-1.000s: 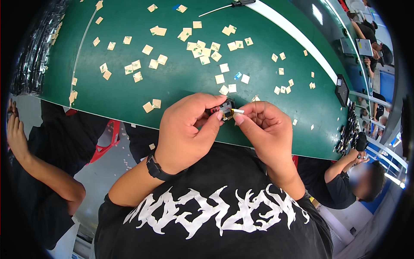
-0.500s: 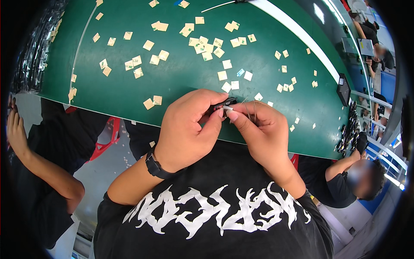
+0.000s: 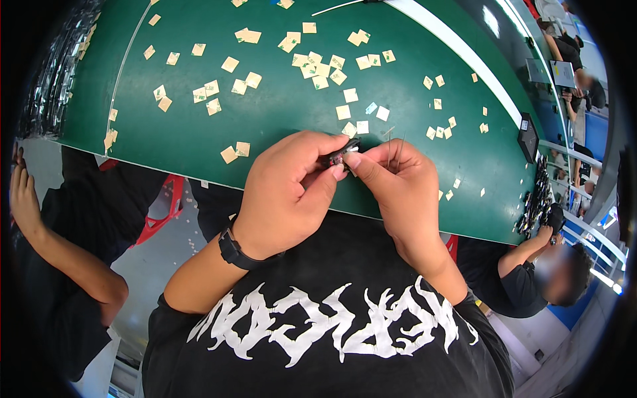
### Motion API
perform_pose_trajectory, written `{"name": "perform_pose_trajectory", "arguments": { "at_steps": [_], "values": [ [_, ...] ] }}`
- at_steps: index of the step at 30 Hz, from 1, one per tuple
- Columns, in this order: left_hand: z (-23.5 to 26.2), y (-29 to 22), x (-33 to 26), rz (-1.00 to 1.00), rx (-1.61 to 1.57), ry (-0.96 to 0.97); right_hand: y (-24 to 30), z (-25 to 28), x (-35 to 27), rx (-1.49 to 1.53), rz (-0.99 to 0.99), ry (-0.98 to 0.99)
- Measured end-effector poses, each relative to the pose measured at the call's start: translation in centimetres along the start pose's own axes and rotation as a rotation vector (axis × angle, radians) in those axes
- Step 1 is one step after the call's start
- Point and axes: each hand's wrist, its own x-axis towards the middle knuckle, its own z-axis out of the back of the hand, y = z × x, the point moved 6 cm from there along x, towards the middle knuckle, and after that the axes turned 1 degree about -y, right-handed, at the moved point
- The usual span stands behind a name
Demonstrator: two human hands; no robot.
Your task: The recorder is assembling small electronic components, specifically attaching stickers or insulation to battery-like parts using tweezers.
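A small black plastic device (image 3: 349, 144) with a bit of red and bright parts inside is pinched between the thumb and forefinger of my left hand (image 3: 292, 189). My right hand (image 3: 401, 189) is closed beside it, its thumb tip pressed against the device's right side by a small whitish bit. From between my right fingers rises a thin pronged metal tool (image 3: 391, 137), which looks like tweezers. The fingers hide most of the device and the tool's lower part. Both hands are just above the near edge of the green table (image 3: 179, 139).
Many cream and white square stickers (image 3: 308, 66) lie scattered over the table. A white strip (image 3: 458, 53) curves across the right side, ending near a black box (image 3: 528, 137). Piles of small dark parts (image 3: 539, 199) lie at both ends. People sit close on both sides.
Both hands have shifted slightly up and left. My right thumb has come closer against the device, and the thin prongs now point upward more plainly.
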Motion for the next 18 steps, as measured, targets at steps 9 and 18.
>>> {"name": "perform_pose_trajectory", "arguments": {
  "at_steps": [9, 18],
  "values": [
    [0.4, -0.1, 0.0, 0.091, -0.226, 0.092, 0.9, 0.3, 0.8, -0.004, -0.080, 0.097],
    [0.2, 0.3, 0.6, 0.196, -0.525, 0.017, 1.2, -0.3, -0.4, 0.208, 0.018, 0.124]
  ]
}}
